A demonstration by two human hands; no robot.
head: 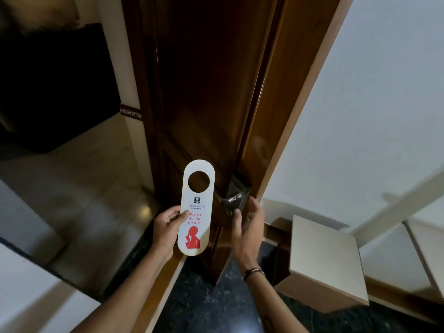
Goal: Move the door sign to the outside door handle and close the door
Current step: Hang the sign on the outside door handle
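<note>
1. The setting is a doorway: dark speckled stone floor [206, 306] underfoot, pale glossy tiles [96, 169] beyond the threshold on the left, and a white wall [360, 104] on the right.
2. Nearest the camera, two bare forearms reach forward; the right wrist wears a thin dark bracelet [252, 272].
3. The left hand [167, 229] holds the door sign [195, 207] upright, thumb pressed on its printed face at the left edge and fingers behind it.
4. The sign is a long white card with rounded ends and a round hole near its top. It reads "Please do not disturb" in red, above a red figure.
5. The sign is in the air, just left of the door handle [230, 197] and not hung on it; the lower part of the card overlaps the door's dark panel in the view.
6. The right hand [247, 227] is empty, fingers loosely spread and curved, just below and beside the metal lever handle. I cannot tell whether a fingertip touches the lock plate [240, 191].
7. The dark wooden door [206, 92] stands ajar, its edge toward the camera, with the brown frame [295, 87] on its right.
8. To the right, a beige box-like block [326, 260] sits low by the wall.
9. Farther left, the space behind the door is dark and unclear.
</note>
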